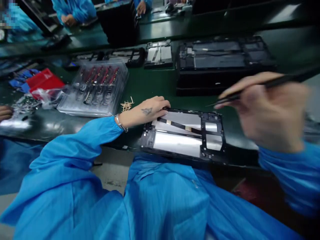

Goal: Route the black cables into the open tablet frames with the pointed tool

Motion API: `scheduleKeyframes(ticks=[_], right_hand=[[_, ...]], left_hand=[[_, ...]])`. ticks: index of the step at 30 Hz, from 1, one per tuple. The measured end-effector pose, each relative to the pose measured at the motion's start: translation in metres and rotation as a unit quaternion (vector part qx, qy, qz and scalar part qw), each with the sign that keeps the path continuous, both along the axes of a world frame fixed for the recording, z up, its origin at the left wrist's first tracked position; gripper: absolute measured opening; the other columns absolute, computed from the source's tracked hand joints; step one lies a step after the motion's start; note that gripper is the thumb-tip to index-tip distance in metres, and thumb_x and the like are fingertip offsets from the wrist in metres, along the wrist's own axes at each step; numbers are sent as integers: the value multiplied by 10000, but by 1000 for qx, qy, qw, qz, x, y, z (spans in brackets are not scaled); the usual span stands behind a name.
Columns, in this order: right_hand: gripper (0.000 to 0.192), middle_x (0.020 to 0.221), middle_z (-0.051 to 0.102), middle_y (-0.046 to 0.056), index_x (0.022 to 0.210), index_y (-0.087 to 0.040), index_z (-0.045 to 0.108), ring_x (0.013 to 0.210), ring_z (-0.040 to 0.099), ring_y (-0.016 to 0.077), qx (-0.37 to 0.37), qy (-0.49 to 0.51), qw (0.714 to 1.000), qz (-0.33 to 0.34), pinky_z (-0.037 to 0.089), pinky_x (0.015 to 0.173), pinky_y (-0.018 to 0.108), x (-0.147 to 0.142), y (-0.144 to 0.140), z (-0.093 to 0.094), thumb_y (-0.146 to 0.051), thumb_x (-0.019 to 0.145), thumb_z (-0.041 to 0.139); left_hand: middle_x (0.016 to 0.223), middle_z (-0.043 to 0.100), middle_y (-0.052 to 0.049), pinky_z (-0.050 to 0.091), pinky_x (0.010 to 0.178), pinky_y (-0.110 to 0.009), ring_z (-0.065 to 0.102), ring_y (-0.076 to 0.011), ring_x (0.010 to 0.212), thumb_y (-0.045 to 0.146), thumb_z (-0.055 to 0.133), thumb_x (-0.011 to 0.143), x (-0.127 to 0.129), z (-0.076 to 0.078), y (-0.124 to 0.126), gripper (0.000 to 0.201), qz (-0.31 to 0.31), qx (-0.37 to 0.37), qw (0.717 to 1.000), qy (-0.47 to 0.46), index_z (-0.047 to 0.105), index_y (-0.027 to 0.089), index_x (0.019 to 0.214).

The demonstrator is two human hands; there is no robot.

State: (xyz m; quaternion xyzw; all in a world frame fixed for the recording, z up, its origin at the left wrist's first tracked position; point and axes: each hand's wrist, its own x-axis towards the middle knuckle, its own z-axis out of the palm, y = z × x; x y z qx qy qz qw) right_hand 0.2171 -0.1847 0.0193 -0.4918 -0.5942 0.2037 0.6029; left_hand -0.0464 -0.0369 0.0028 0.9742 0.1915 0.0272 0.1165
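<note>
My left hand [155,107] rests at the upper left corner of an opened tablet housing [180,143], its fingers curled over the far edge. The housing lies flat on the green bench by the front edge. It has a black frame, silver plates and a dark flex cable [178,125] running slantwise across it. My right hand [272,113], smeared by motion, is raised to the right of the housing. It is closed around black tweezers [231,97], whose thin tips point left, just beyond the housing's far right corner and apart from it.
A clear plastic tray [87,110] of small circuit boards stands to the left, near a pile of wooden bits [127,105]. Red and blue bags [45,83] lie farther left. Stacked tablet housings [217,60] stand behind. Other people's hands [68,20] show across the bench.
</note>
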Motion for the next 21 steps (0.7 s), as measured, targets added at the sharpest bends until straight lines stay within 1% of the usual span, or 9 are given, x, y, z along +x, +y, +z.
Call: scheduleKeyframes(ticks=[1, 2, 4, 7, 9, 12, 14, 17, 21], right_hand=[[258, 890, 700, 48, 928, -207, 750, 775, 727, 168, -24, 24, 999, 33, 635, 687, 310, -9, 14, -2, -462, 954, 720], [264, 854, 691, 35, 904, -201, 747, 745, 723, 155, -53, 29, 997, 45, 633, 681, 289, -16, 27, -6, -461, 942, 735], [285, 831, 689, 15, 890, -201, 742, 745, 727, 141, -119, 14, 992, 50, 640, 717, 270, -25, 43, -19, -482, 935, 739], [306, 871, 712, 14, 906, -205, 744, 802, 740, 149, -172, -12, 984, 37, 650, 788, 280, -25, 48, -32, -510, 928, 739], [296, 899, 727, 25, 928, -197, 747, 826, 746, 154, -195, -38, 979, 35, 645, 802, 277, -22, 44, -32, -492, 943, 726], [273, 928, 741, 40, 957, -187, 749, 845, 747, 155, -211, -80, 974, 27, 633, 795, 270, -19, 38, -27, -452, 976, 692], [265, 924, 744, 42, 955, -186, 750, 834, 741, 155, -206, -113, 972, 21, 618, 763, 266, -18, 38, -24, -440, 985, 680], [248, 906, 744, 35, 946, -195, 749, 815, 726, 151, -193, -157, 968, 21, 578, 721, 262, -18, 39, -23, -424, 994, 666], [236, 913, 745, 29, 948, -210, 756, 822, 716, 151, -190, -182, 965, 23, 539, 707, 268, -18, 39, -22, -424, 992, 667]], left_hand=[[1159, 622, -112, 485, 947, -342, 597, -230, 1071, 297, 432, 1083, -4, -6, -6, 322, 13, -4, 1000, -24, 626, 136, 1284], [1154, 614, -111, 487, 945, -348, 585, -230, 1071, 280, 420, 1086, -7, -12, -12, 316, 25, -10, 999, -43, 622, 135, 1282], [1163, 604, -112, 491, 949, -365, 563, -234, 1079, 254, 401, 1088, -10, -20, -19, 316, 41, -26, 996, -71, 610, 140, 1295], [1167, 600, -112, 497, 950, -396, 544, -243, 1065, 247, 377, 1093, -10, -27, -23, 326, 56, -38, 993, -96, 605, 145, 1303], [1165, 599, -115, 505, 939, -405, 540, -249, 1064, 243, 365, 1095, -10, -26, -24, 328, 60, -42, 993, -97, 606, 146, 1295], [1178, 591, -124, 513, 931, -404, 541, -252, 1081, 227, 340, 1100, -10, -22, -25, 338, 56, -45, 994, -86, 595, 136, 1301], [1174, 586, -122, 513, 924, -401, 544, -250, 1074, 213, 335, 1099, -11, -22, -26, 332, 49, -42, 994, -86, 586, 137, 1303], [1164, 584, -114, 508, 909, -404, 546, -254, 1063, 198, 346, 1090, -13, -28, -25, 307, 42, -29, 994, -99, 575, 163, 1293], [1177, 583, -113, 501, 894, -407, 543, -269, 1064, 215, 361, 1080, -13, -37, -22, 285, 33, -19, 993, -113, 575, 188, 1267]])
